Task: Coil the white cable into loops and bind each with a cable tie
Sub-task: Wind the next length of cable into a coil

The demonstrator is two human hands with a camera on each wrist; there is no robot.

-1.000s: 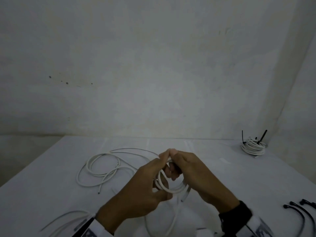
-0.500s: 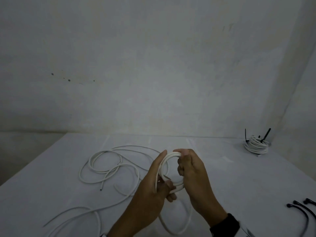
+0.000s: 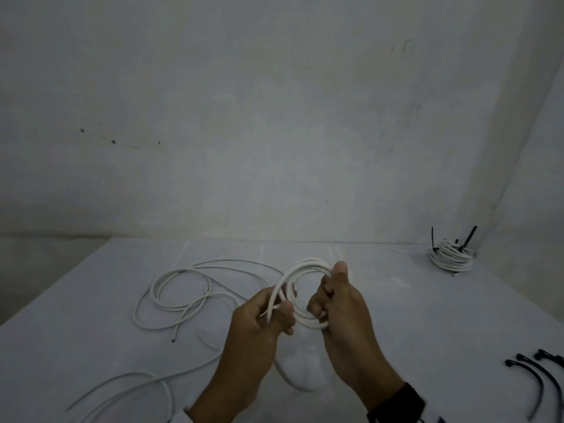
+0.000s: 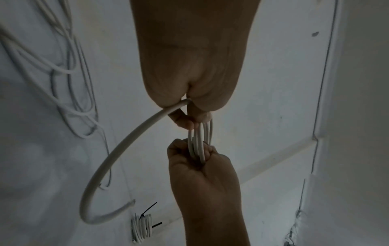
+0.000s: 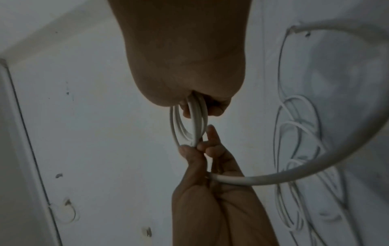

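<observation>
On the white table [image 3: 396,315], your left hand [image 3: 262,325] and right hand [image 3: 341,309] both grip the round white cable coil [image 3: 305,265]; keep turns stacked, feeding slack evenly.

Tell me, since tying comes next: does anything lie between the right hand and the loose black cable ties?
Nothing visible does. The loose cable ties lie on bare table off to the right hand's side. That hand, like the left hand, grips the coil, so one must let go first.
</observation>
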